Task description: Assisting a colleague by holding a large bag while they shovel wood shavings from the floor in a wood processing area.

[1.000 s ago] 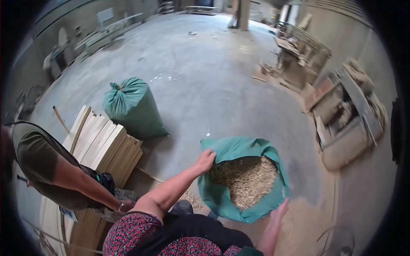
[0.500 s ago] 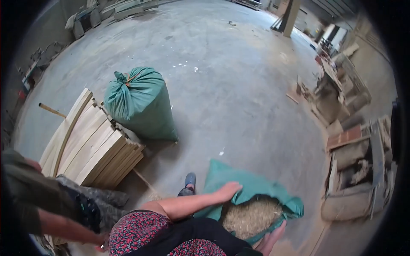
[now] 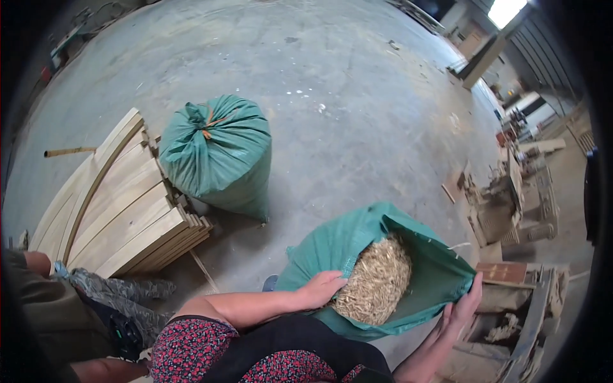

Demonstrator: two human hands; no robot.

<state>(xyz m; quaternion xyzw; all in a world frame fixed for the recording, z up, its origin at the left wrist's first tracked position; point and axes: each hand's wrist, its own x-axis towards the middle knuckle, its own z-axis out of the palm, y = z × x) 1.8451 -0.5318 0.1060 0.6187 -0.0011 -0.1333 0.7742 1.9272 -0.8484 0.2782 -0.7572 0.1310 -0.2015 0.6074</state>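
A green woven sack (image 3: pixel 325 246) leans in front of me with its mouth spread wide. Pale wood shavings (image 3: pixel 377 281) fill much of the opening. My left hand (image 3: pixel 322 288) is closed on the near left part of the rim, its fingertips beside the shavings. At the opposite side of the mouth, my right hand (image 3: pixel 465 303) grips the rim and holds it out to the right. The sack's lower part is partly hidden behind my left arm.
A full green sack (image 3: pixel 220 153), tied with orange cord, stands beside a stack of curved wooden boards (image 3: pixel 121 210). Another person in camouflage trousers (image 3: pixel 121 293) is at the left. Dusty machinery and wood pieces (image 3: pixel 511 319) line the right side.
The sack's mouth has been pulled wider and tilted up, showing more shavings. My right hand has moved up and right with the rim. My view has shifted too.
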